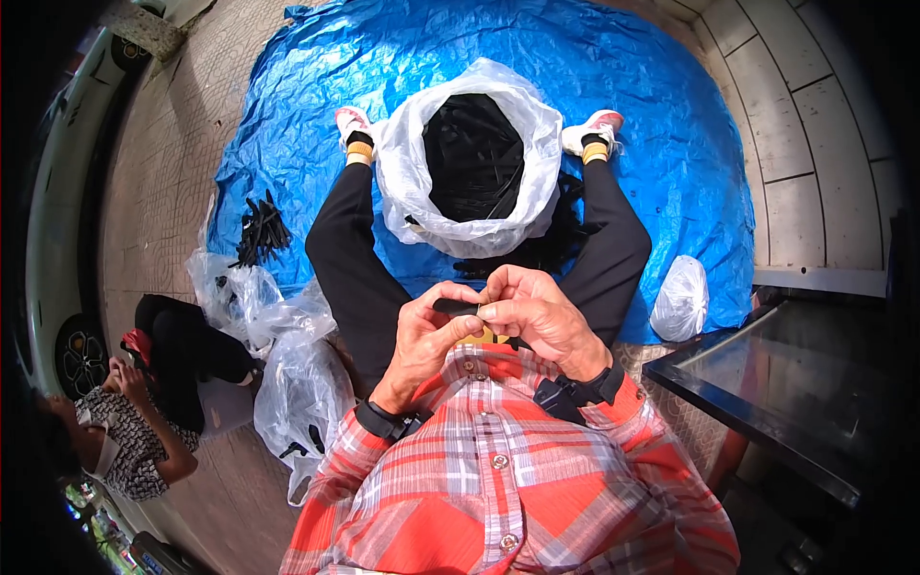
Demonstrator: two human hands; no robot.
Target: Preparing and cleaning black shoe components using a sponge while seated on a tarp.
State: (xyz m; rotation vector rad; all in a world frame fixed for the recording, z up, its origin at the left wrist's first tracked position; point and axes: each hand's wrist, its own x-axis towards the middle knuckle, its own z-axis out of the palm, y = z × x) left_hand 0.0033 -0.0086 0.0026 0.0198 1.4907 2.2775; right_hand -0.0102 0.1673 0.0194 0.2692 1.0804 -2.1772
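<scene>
My left hand (426,335) and my right hand (539,316) meet in front of my chest, both pinching one small black strip (456,308) held level between the fingertips. A yellowish bit shows under the fingers. Just beyond the hands, between my outstretched legs, stands a white plastic bag (402,163) with its mouth rolled open, full of black strips (474,158). More black strips (537,251) lie on the tarp by the bag's near side.
A blue tarp (671,144) covers the paved ground. A pile of black strips (261,230) and clear plastic bags (297,383) lie at the left, a tied white bag (680,299) at the right. Another person (144,422) sits at the left. A dark glass-topped table (805,383) stands at the right.
</scene>
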